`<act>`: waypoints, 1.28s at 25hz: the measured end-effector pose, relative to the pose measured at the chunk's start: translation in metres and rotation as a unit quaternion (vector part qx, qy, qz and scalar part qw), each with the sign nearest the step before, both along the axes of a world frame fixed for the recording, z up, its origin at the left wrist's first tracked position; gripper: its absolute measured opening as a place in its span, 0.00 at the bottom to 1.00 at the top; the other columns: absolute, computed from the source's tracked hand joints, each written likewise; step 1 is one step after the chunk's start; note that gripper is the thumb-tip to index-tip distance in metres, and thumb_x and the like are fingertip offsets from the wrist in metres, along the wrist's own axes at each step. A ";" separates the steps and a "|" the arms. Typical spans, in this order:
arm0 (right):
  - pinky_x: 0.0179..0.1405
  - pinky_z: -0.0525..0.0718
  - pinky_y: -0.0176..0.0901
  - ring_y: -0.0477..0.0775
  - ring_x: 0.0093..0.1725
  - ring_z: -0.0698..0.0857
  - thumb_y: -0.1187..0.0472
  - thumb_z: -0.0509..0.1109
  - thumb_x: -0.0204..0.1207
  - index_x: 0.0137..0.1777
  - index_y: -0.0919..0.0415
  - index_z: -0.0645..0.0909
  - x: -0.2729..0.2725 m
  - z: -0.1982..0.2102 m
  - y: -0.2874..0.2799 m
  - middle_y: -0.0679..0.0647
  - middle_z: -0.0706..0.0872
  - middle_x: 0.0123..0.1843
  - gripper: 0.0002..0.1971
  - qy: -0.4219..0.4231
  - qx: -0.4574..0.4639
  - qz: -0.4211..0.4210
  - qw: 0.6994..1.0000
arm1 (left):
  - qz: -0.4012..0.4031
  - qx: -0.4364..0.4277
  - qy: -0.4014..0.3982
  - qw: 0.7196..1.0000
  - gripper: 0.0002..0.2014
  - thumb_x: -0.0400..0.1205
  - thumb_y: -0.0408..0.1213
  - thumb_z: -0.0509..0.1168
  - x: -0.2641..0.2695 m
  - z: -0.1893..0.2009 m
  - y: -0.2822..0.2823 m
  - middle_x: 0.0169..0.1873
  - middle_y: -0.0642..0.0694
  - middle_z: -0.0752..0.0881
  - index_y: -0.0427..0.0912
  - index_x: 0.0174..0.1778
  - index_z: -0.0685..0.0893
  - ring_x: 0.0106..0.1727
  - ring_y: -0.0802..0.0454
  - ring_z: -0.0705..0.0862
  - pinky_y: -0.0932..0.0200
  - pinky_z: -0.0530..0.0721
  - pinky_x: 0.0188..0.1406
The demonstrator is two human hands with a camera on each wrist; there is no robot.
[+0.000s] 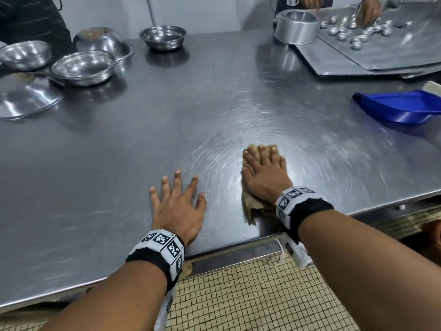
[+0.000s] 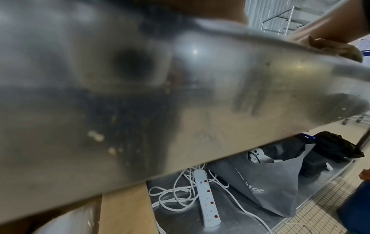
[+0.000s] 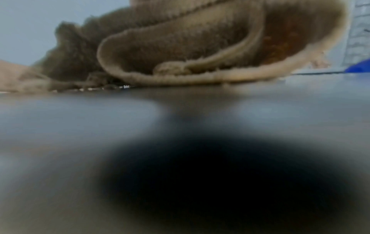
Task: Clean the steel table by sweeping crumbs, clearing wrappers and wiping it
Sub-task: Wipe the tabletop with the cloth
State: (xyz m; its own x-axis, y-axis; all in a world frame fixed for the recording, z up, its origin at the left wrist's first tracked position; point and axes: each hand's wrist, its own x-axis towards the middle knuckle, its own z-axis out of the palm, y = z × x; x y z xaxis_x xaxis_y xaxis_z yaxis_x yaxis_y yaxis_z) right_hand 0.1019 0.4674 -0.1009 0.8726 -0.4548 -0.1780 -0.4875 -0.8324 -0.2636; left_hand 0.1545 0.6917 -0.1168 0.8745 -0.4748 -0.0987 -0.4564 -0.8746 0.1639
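Observation:
My right hand (image 1: 263, 168) lies flat with straight fingers on a tan cloth (image 1: 249, 204), pressing it onto the steel table (image 1: 167, 120) near the front edge. The cloth's folds (image 3: 180, 47) fill the top of the right wrist view, low on the steel. My left hand (image 1: 177, 199) rests flat on the bare steel just left of the cloth, fingers spread, holding nothing. The left wrist view shows mostly the table's blurred front edge (image 2: 140, 102), with the cloth (image 2: 336, 47) at upper right.
A blue dustpan (image 1: 401, 106) lies at the right. Several steel bowls (image 1: 83, 66) and a lid (image 1: 26, 96) stand at the back left, one bowl (image 1: 163, 37) at the back middle. Another person's hands (image 1: 368, 10) work over foil-wrapped pieces on trays (image 1: 381, 51) beside a round tin (image 1: 297, 26). A power strip (image 2: 208, 197) and bag (image 2: 270, 182) sit below.

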 end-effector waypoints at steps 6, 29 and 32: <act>0.82 0.36 0.62 0.60 0.84 0.32 0.41 0.44 0.83 0.85 0.39 0.44 -0.034 -0.008 0.032 0.52 0.38 0.87 0.30 -0.018 -0.032 0.141 0.989 | 0.001 0.010 -0.005 1.000 0.29 0.85 0.60 0.41 0.001 0.002 0.000 0.87 0.49 0.47 0.63 0.84 0.51 0.86 0.40 0.44 0.34 0.41 0.82; 0.82 0.34 0.62 0.64 0.84 0.33 0.40 0.44 0.83 0.84 0.37 0.44 -0.093 -0.006 -0.209 0.52 0.36 0.87 0.30 0.016 -0.004 -0.061 0.998 | 0.107 0.020 -0.040 0.993 0.35 0.76 0.67 0.44 -0.020 -0.010 -0.082 0.85 0.47 0.59 0.64 0.81 0.63 0.84 0.38 0.54 0.33 0.48 0.80; 0.81 0.34 0.64 0.65 0.83 0.31 0.40 0.44 0.83 0.85 0.39 0.43 -0.076 -0.004 -0.186 0.54 0.35 0.86 0.31 0.018 0.000 -0.045 0.999 | 0.107 0.011 -0.040 0.993 0.36 0.76 0.68 0.43 -0.020 -0.008 -0.081 0.85 0.47 0.59 0.64 0.81 0.63 0.85 0.38 0.54 0.33 0.48 0.80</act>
